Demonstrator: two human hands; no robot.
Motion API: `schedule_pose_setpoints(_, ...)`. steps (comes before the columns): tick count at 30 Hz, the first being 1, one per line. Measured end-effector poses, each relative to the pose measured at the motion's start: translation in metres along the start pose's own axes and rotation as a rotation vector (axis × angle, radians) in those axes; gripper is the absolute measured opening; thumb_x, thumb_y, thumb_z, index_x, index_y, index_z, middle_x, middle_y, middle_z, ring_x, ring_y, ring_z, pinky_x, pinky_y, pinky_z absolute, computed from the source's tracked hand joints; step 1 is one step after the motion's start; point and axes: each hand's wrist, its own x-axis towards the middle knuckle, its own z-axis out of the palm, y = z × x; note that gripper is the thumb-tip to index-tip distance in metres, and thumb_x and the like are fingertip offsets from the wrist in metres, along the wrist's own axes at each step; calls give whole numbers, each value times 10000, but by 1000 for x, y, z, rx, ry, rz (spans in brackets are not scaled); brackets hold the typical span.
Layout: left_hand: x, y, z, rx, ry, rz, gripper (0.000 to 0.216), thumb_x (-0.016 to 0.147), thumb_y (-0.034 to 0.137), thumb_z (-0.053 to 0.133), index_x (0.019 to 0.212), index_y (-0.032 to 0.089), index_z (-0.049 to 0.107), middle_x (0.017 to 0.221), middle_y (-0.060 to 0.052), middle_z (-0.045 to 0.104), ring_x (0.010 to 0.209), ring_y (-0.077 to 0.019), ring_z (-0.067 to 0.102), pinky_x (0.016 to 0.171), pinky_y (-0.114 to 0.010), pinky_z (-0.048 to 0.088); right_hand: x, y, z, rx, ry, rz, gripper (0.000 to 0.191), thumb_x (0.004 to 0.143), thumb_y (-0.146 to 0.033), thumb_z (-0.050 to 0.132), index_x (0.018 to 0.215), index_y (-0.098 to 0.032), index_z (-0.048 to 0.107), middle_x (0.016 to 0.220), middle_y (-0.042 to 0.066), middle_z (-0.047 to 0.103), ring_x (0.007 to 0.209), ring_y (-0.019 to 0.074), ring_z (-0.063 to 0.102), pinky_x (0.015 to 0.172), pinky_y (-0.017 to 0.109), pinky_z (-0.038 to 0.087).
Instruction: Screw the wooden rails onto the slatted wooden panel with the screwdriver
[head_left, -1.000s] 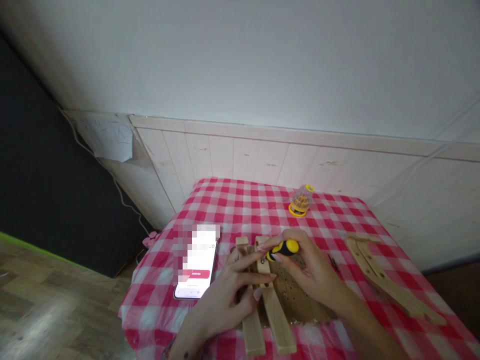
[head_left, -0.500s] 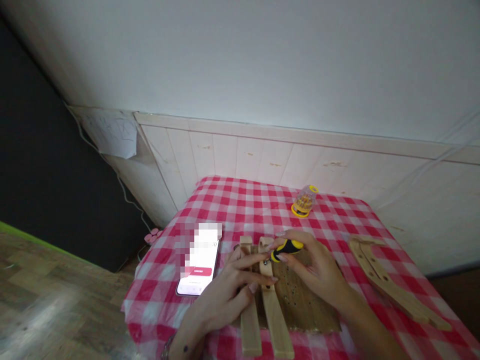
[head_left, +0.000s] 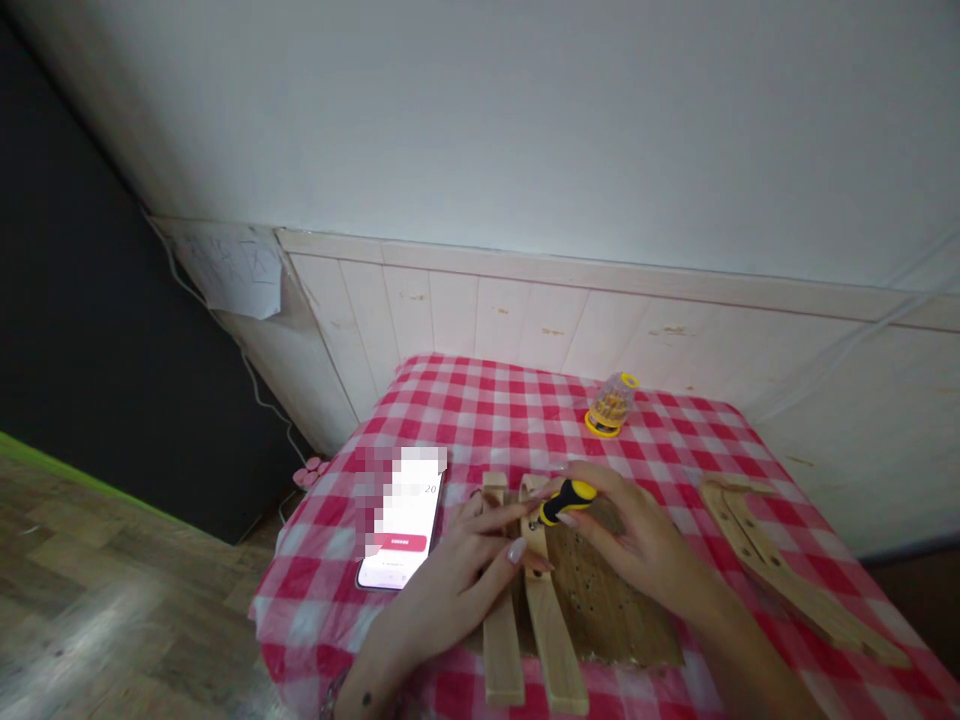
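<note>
One screwdriver (head_left: 568, 501) gripped in my right hand (head_left: 634, 535), I am steadying wooden slats (head_left: 502, 640) with my open left hand (head_left: 442, 595), another wooden frame (head_left: 780, 570) lying unattached on the bench (head_left: 487, 420).

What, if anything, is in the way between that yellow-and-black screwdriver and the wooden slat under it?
Nothing visible. The screwdriver, pinched in the right hand, has its tip over the top end of the wooden slat. The left hand's fingers lie beside the tip, not between.

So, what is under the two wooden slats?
The two wooden slats lie on a wooden board with small dark holes, on a red-and-white checked tablecloth. The board surface directly beneath them is covered and cannot be seen.
</note>
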Motion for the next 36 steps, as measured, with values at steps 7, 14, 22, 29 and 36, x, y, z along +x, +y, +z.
schedule_pose_setpoints(7, 2, 15, -10, 109, -53, 1, 473, 1140, 474, 299, 1382, 335, 680, 1553, -11, 554, 1431, -265, 436, 1208, -476, 335, 3, -2, 5, -71, 71, -17, 232, 1052, -393, 551, 1261, -293, 540, 1051, 77, 779, 914, 249, 790, 774, 365, 657)
schedule_pose_setpoints(14, 8, 17, -8, 58, -97, 2, 531, 1121, 547, 283, 1400, 320, 673, 1463, -43, 635, 1250, -292, 523, 1106, -493, 414, -6, 6, 22, -31, 211, -24, 315, 1035, -418, 580, 1291, -272, 471, 962, 71, 738, 811, 238, 777, 683, 350, 662)
schedule_pose_setpoints(22, 3, -1, 2, -55, -26, -1, 554, 1085, 623, 335, 1355, 319, 710, 1506, -40, 593, 1313, -311, 448, 1155, -516, 338, -5, 5, 22, -20, 287, -71, 288, 991, -388, 671, 1252, -306, 582, 994, 54, 795, 888, 240, 807, 756, 343, 681)
schedule_pose_setpoints(29, 3, -4, 2, -92, -5, 35, 492, 1095, 584, 368, 1345, 340, 715, 1435, -39, 637, 1326, -281, 451, 1154, -461, 351, 3, -2, -1, 106, 107, -140, 319, 1023, -187, 584, 1322, -297, 593, 1167, 75, 804, 1046, 213, 791, 872, 319, 668)
schedule_pose_setpoints(36, 1, -11, 5, -91, 6, 42, 505, 1114, 553, 321, 1377, 333, 692, 1440, -45, 631, 1343, -283, 446, 1170, -467, 343, 5, -3, -2, 88, 139, -112, 247, 988, -286, 685, 1219, -311, 600, 1010, 41, 806, 896, 209, 804, 764, 299, 665)
